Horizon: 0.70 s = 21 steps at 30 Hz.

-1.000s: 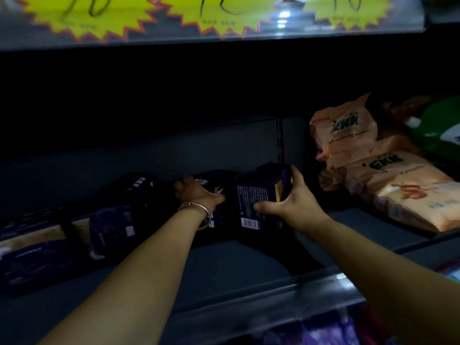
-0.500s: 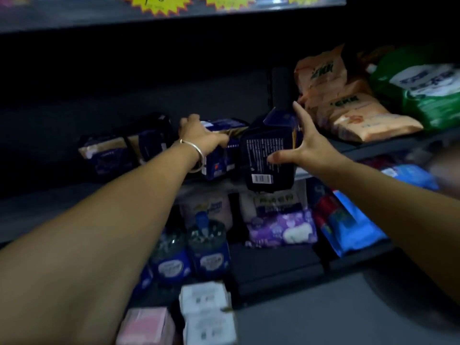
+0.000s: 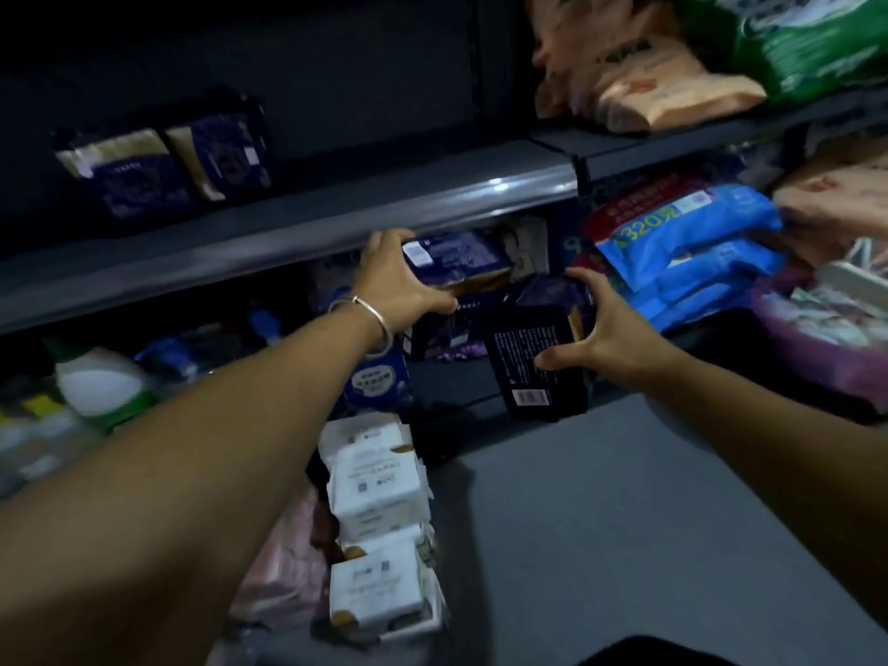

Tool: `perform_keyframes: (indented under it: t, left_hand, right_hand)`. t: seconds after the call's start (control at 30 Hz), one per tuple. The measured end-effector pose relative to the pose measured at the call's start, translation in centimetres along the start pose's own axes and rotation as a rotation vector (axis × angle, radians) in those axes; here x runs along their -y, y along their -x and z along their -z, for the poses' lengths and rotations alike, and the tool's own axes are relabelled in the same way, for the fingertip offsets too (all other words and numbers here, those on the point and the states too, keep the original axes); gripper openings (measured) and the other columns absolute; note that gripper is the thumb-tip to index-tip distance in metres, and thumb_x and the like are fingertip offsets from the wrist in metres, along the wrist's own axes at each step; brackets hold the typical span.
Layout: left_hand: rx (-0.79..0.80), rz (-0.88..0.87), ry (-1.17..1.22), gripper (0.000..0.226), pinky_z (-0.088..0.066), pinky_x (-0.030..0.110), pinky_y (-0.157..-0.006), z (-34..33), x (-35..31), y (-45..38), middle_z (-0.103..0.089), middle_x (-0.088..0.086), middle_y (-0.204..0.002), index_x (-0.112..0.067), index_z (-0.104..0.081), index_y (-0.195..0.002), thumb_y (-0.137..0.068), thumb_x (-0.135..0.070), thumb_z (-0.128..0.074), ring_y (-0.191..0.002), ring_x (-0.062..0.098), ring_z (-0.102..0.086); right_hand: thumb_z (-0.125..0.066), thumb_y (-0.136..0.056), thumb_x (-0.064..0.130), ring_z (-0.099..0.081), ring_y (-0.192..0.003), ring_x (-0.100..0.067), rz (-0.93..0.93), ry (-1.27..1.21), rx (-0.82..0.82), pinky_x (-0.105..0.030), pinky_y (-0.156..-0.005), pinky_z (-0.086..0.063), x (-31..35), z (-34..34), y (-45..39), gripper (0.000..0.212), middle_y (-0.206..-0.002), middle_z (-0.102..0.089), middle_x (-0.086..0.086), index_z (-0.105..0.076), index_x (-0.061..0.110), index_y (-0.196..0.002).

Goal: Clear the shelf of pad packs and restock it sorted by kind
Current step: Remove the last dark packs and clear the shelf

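Several white packs [image 3: 379, 492] sat stacked nearest. Beyond them, the right hand [image 3: 608, 329] gripped a dark pad pack [image 3: 533, 362] below the shelf [image 3: 298, 233], the left hand [image 3: 394, 286] clutched a blue pack [image 3: 456, 257], and two packs [image 3: 168, 161] remained on the shelf farther back.

The green pack [image 3: 793, 36] at the top right corner is cut off by the top and right edges, and its print is blurred. The peach packs [image 3: 644, 84] beside it are smeared and partly cut by the top edge. A white bottle [image 3: 96, 382] under the left end of the shelf rail [image 3: 288, 233] is blurred, and what lies around it cannot be made out. The left hand [image 3: 394, 286] covers the near end of a dark blue pack [image 3: 456, 257]; its fingers are hidden behind it. Print on the black pack [image 3: 533, 362] is too small to read. The right edge cuts off a blurred purple-rimmed container [image 3: 817, 358].
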<state>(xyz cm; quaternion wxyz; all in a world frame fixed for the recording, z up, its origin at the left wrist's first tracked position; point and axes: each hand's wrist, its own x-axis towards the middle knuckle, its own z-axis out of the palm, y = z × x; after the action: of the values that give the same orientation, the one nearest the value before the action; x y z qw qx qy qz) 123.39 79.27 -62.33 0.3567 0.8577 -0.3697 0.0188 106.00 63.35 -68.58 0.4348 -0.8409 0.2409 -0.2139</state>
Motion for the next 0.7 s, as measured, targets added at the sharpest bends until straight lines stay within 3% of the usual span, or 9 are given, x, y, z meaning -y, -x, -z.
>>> perform_keyframes:
  t: [0.07, 0.17, 0.3, 0.43, 0.57, 0.7]
  left_hand:
    - [0.080, 0.038, -0.027, 0.084, -0.032, 0.017, -0.088, -3.5, 2.0, 0.8, -0.038, 0.010, -0.129, -0.007, -0.041, -0.130, -0.060, -0.021, -0.086, -0.116, 0.023, -0.044]
    - [0.223, 0.115, -0.056, 0.083, -0.035, 0.020, -0.083, -8.8, 4.9, 2.3, -0.034, 0.012, -0.131, -0.004, -0.036, -0.133, -0.065, -0.017, -0.083, -0.114, 0.026, -0.045]
    - [0.360, 0.215, -0.129, 0.085, -0.040, 0.024, -0.090, -14.9, 8.4, 3.8, -0.031, 0.011, -0.131, -0.003, -0.034, -0.133, -0.064, -0.014, -0.082, -0.113, 0.027, -0.046]
    - [0.460, 0.291, -0.166, 0.083, -0.039, 0.023, -0.094, -19.4, 11.3, 4.9, -0.033, 0.011, -0.128, -0.002, -0.038, -0.128, -0.060, -0.011, -0.084, -0.111, 0.026, -0.047]
    - [0.487, 0.321, -0.256, 0.089, -0.039, 0.037, -0.105, -22.6, 13.8, 5.2, -0.038, 0.010, -0.130, -0.009, -0.039, -0.131, -0.056, -0.022, -0.086, -0.121, 0.027, -0.039]
    - [0.549, 0.308, -0.341, 0.091, -0.036, 0.036, -0.105, -24.9, 14.6, 5.5, -0.033, 0.012, -0.134, -0.007, -0.035, -0.131, -0.058, -0.019, -0.086, -0.125, 0.029, -0.033]
  right_hand:
    - [-0.080, -0.028, 0.052, -0.056, -0.111, -0.021, -0.070, 0.006, 0.006, -0.038, -0.099, -0.046, -3.3, -1.5, 0.5, 0.118, -0.123, -0.054, -0.007, -0.034, 0.031, -0.134]
    - [-0.077, -0.028, 0.055, -0.053, -0.115, -0.026, -0.170, 0.068, 0.041, -0.044, -0.099, -0.045, -8.1, -3.9, 1.4, 0.116, -0.123, -0.052, -0.008, -0.031, 0.036, -0.133]
    - [-0.078, -0.033, 0.046, -0.051, -0.114, -0.029, -0.289, 0.084, 0.086, -0.046, -0.098, -0.046, -13.8, -6.9, 2.6, 0.115, -0.123, -0.048, -0.010, -0.028, 0.034, -0.135]
    - [-0.074, -0.030, 0.048, -0.050, -0.113, -0.028, -0.380, 0.026, 0.123, -0.049, -0.093, -0.051, -17.8, -9.2, 3.3, 0.110, -0.120, -0.047, -0.006, -0.026, 0.046, -0.129]
    - [-0.083, -0.044, 0.033, -0.047, -0.114, -0.029, -0.424, 0.045, 0.136, -0.051, -0.091, -0.051, -20.1, -10.5, 3.4, 0.105, -0.119, -0.045, -0.006, -0.027, 0.042, -0.132]
    - [-0.081, -0.043, 0.039, -0.046, -0.114, -0.029, -0.458, 0.075, 0.139, -0.051, -0.092, -0.050, -21.5, -11.5, 3.0, 0.104, -0.120, -0.045, -0.007, -0.028, 0.039, -0.132]
